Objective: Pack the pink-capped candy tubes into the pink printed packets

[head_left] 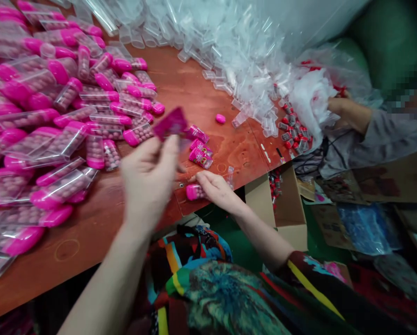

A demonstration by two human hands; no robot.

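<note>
Raised over the table, my left hand pinches a shiny magenta label between thumb and fingers; motion blurs both. At the table's front edge, my right hand is closed around a small clear tube with a pink cap, the cap pointing left. Its fingers cover most of the tube. Just beyond lie several printed magenta labels in a loose pile. A single pink cap rests farther back. On the left, many pink-capped tubes of small pink balls are heaped beside my left hand.
A large heap of clear plastic tubes covers the back of the reddish wooden table. At right, another person's hand is by a white plastic bag and small red-and-clear pieces. Below stands an open cardboard box.
</note>
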